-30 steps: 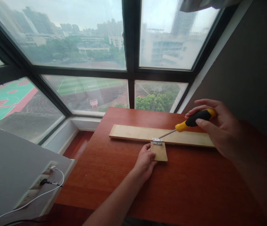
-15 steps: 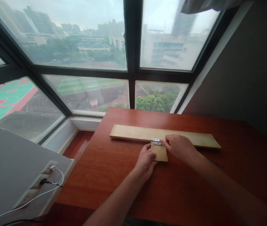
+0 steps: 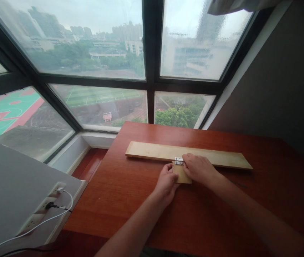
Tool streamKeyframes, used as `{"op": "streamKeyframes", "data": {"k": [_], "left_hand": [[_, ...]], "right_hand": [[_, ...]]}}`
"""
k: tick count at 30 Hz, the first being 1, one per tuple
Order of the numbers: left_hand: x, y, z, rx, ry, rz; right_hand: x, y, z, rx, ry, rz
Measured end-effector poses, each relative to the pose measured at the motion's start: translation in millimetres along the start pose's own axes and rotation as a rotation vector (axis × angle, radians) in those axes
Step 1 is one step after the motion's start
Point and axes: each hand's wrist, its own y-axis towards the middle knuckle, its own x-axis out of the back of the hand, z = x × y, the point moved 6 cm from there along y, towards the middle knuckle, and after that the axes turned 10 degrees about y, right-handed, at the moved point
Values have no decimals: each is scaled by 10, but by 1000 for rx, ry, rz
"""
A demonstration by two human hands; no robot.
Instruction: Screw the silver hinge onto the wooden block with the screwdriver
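A long pale wooden plank (image 3: 154,151) lies across the red-brown table (image 3: 130,210). A small wooden piece (image 3: 179,175) sits against its near edge, joined to it by a small silver hinge (image 3: 179,160). My left hand (image 3: 165,182) grips the left edge of the small piece. My right hand (image 3: 198,167) lies over the piece's right side, its curled fingertips pinched at the right end of the hinge. What the fingertips hold is hidden. No screwdriver is in view.
Large windows (image 3: 98,103) rise just behind the table's far edge, and a dark wall (image 3: 288,82) stands on the right. At lower left, a wall socket (image 3: 50,203) holds plugged-in cables. A thin dark streak (image 3: 237,184) lies on the table by my right forearm.
One second ago my right hand held a yellow and black screwdriver with its tip at the hinge. The screwdriver is gone now, and the hand has come down onto the hinge. My left hand has stayed put.
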Motion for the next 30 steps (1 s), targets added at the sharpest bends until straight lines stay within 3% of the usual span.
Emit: {"op": "streamKeyframes", "data": {"k": [10, 21, 27, 30], "left_hand": [[2, -6, -4, -1, 16, -1], [-2, -3, -3, 5, 9, -9], [3, -4, -5, -5, 7, -4], [3, -5, -3, -4, 10, -2]], "right_hand": [[-37, 24, 7, 14, 18, -14], [-32, -19, 36, 130, 13, -15], [-47, 2, -46, -58, -46, -92], [-94, 23, -43, -72, -65, -65]]}}
